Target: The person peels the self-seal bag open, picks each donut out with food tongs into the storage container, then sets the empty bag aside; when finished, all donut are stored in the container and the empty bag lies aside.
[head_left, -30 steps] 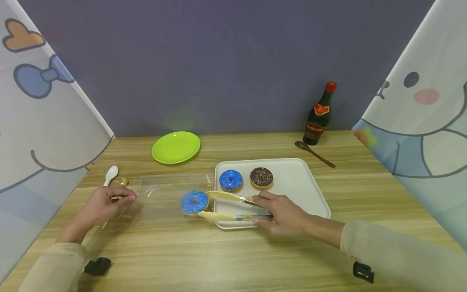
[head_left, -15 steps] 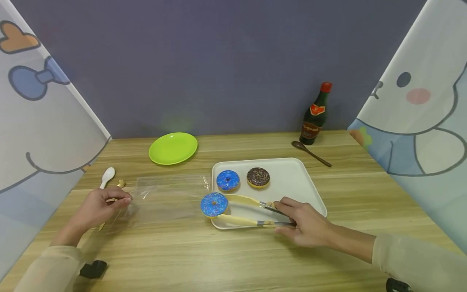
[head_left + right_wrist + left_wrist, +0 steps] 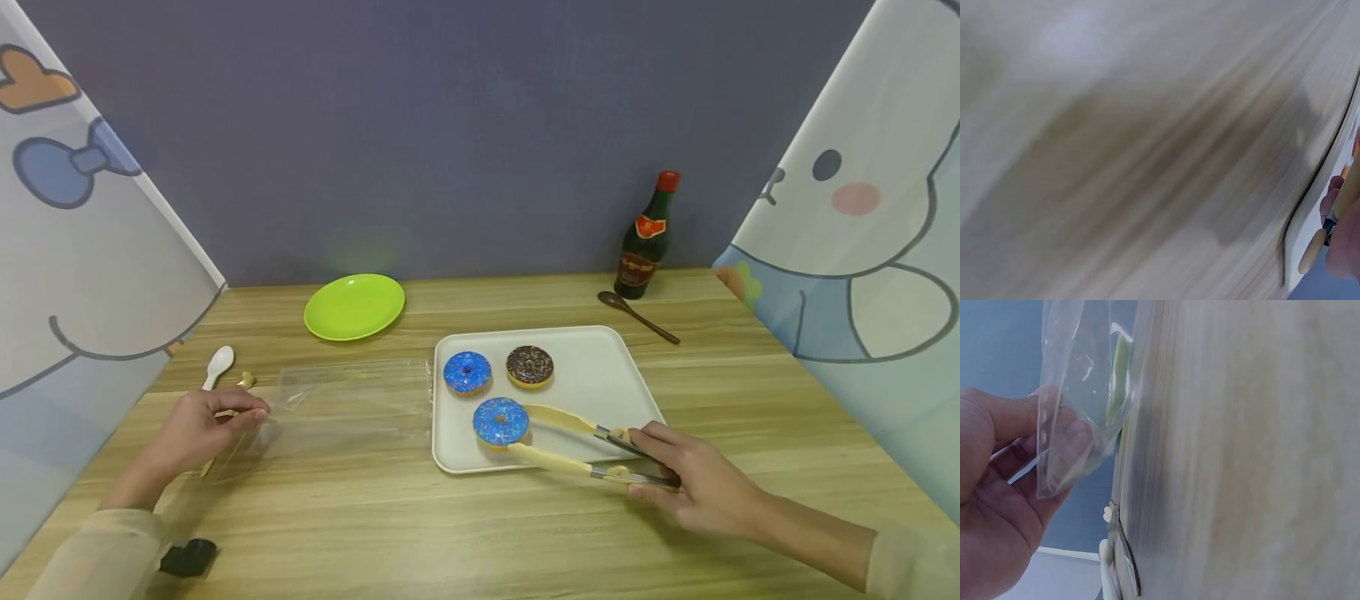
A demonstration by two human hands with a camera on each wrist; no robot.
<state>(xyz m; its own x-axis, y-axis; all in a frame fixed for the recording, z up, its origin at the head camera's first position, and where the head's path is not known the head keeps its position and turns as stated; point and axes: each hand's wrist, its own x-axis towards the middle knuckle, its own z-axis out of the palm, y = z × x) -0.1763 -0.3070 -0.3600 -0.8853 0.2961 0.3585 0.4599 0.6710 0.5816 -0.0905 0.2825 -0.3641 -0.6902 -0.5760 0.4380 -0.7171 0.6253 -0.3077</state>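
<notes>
My left hand (image 3: 195, 435) pinches the edge of a clear plastic bag (image 3: 352, 404) lying flat on the table. In the left wrist view, the thumb and fingers hold the bag's corner (image 3: 1063, 450). My right hand (image 3: 708, 483) grips cream-tipped tongs (image 3: 561, 418), whose tips sit around a blue sprinkled doughnut (image 3: 491, 432). That doughnut is over the front left of the white tray (image 3: 600, 379); whether it touches the tray, I cannot tell. Behind it on the tray are another blue doughnut (image 3: 459, 377) and a chocolate doughnut (image 3: 525, 377). The right wrist view catches only part of the hand (image 3: 1344, 247).
A green plate (image 3: 354, 307) lies at the back left. At the back right stand a dark bottle (image 3: 641, 242) and, lying before it, a wooden spoon (image 3: 641, 318). A white spoon (image 3: 220, 362) and a gold utensil (image 3: 246, 380) lie by the left hand.
The tongs and the blue doughnut have moved right, from over the bag to over the tray. My left hand has stayed on the bag's edge.
</notes>
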